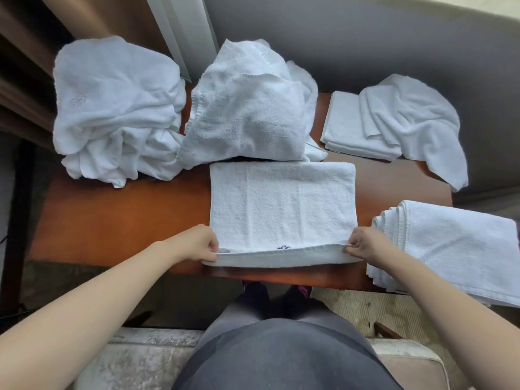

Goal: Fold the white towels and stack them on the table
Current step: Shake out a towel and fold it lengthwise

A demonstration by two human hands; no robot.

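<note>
A white towel (282, 209) lies flat and folded in the middle of the orange-brown table (118, 220). My left hand (197, 242) pinches its near left corner, and my right hand (365, 244) pinches its near right corner. The near edge is lifted slightly off a lower layer, where a small dark embroidered mark shows. A stack of folded towels (450, 249) sits at the right, overhanging the table's near edge.
Two heaps of crumpled white towels sit at the back: one at the left (115, 108), one in the centre (247, 108). At the back right a folded towel (349, 128) lies under a loose one (416, 122). A grey sofa back (394, 38) runs behind the table.
</note>
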